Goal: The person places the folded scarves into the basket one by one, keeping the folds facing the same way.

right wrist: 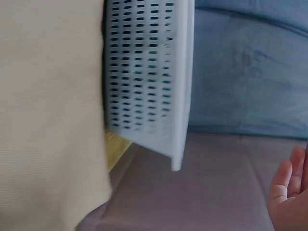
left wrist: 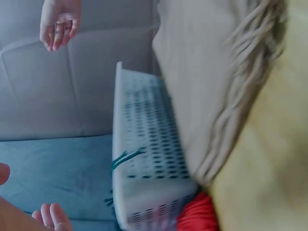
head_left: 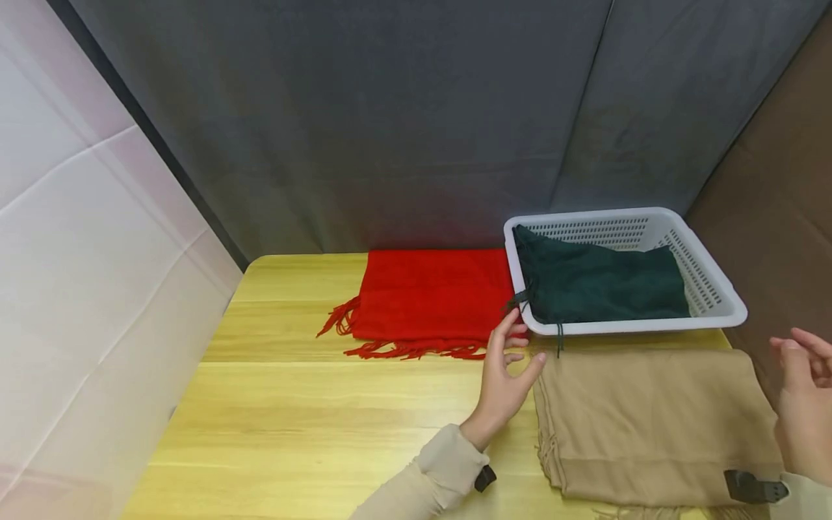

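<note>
Grey drapery (head_left: 390,130) rises behind a yellow wood-grained table (head_left: 292,433). Nearest the person lies a tan cloth (head_left: 656,426), smooth and matt, folded into a flat rectangle with twisted fringe along its left edge, on the table just in front of a white basket (head_left: 637,327). That basket has slotted walls and holds a dark green cloth (head_left: 604,285), folded and lying lopsided (a few of its tassels spill over the front rim). Beside the basket's left end sits a folded red cloth (head_left: 435,296), fringed too. Fingers of the left hand (head_left: 503,386) are parted wide from the thumb near the basket's corner, though I cannot tell whether they touch it; the right hand (head_left: 809,404), fingers gently bent and holding nothing, hovers by the tan cloth's right edge
</note>
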The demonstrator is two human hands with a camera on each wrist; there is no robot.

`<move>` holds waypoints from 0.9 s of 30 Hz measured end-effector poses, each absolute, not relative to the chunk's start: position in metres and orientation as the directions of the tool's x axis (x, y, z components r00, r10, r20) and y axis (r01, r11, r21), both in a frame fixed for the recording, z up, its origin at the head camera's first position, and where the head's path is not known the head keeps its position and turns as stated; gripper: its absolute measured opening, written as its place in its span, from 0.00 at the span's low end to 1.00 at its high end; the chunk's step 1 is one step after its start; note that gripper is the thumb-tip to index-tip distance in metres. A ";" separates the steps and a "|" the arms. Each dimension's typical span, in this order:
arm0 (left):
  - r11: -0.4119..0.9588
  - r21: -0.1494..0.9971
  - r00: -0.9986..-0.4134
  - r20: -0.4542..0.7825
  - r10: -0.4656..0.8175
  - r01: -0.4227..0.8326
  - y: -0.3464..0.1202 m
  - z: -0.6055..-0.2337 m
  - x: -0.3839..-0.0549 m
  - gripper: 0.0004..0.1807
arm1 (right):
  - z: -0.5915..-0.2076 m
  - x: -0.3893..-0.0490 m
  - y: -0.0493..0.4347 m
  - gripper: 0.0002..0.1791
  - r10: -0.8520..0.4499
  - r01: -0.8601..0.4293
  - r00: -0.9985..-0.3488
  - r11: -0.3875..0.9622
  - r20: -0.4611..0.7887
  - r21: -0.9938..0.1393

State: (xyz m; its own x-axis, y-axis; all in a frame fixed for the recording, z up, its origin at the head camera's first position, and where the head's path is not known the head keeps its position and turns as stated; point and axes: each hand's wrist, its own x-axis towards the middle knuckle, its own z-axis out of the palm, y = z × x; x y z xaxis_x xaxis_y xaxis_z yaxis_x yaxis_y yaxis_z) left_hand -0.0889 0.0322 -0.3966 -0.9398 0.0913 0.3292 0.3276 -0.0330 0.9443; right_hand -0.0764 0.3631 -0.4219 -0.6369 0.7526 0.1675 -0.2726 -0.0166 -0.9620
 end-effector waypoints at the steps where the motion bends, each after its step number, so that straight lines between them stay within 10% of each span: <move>1: -0.020 0.949 -0.945 0.314 0.093 0.314 0.032 -0.400 -0.086 0.33 | -0.438 -0.077 0.377 0.14 0.749 -0.265 -0.643 -0.023 0.159 -0.964; 9: -0.012 0.970 -0.968 0.243 0.063 0.243 0.040 -0.434 -0.067 0.33 | -0.539 -0.086 0.475 0.20 0.746 -0.191 -0.663 -0.087 0.063 -0.978; 27: 0.253 0.965 -0.985 0.021 0.171 0.064 0.046 -0.508 -0.053 0.41 | -0.551 -0.047 0.460 0.16 0.728 -0.192 -0.660 -0.405 -0.188 -0.894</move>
State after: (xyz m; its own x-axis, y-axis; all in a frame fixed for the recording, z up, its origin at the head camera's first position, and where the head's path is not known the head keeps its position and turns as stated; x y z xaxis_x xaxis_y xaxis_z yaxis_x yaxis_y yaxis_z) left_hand -0.0529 0.0461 -0.5076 -0.9850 0.1711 0.0209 0.0644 0.2529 0.9653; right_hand -0.0469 0.4605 -0.5511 -0.6596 0.7277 -0.1879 -0.1925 -0.4053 -0.8937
